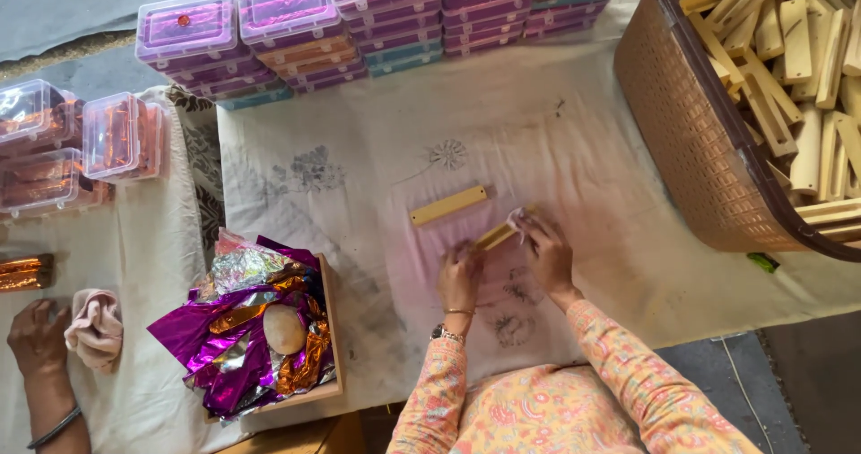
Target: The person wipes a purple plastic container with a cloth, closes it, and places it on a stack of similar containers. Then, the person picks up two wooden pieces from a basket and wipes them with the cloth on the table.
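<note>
Hands of the person work near the centre of the frame, on a white cloth with faint grey flower prints (377, 131) that covers the tabletop. The left hand (459, 279) lies curled with its fingers pressing down on the lower end of a short, pale wooden bar (496, 235). The right hand (547, 252) pinches a small pinkish cloth (517, 218) against the upper end of the same bar. A second pale wooden bar (448, 205) lies alone just above and to the left of the hands, not touching them.

At the right edge stands a brown plastic basket (682, 140) full of similar wooden pieces. Along the top of the frame stand stacks of purple plastic boxes with clear lids (287, 23). At the lower left, a shallow wooden tray (328, 328) holds crumpled purple and orange foil sheets (224, 328) and a smooth, pale, round stone-like object (284, 328).

At the far lower left, the hand of another person (36, 337) rests beside a folded pink cloth (94, 327). Clear boxes with orange contents (81, 140) stand at the upper left.
</note>
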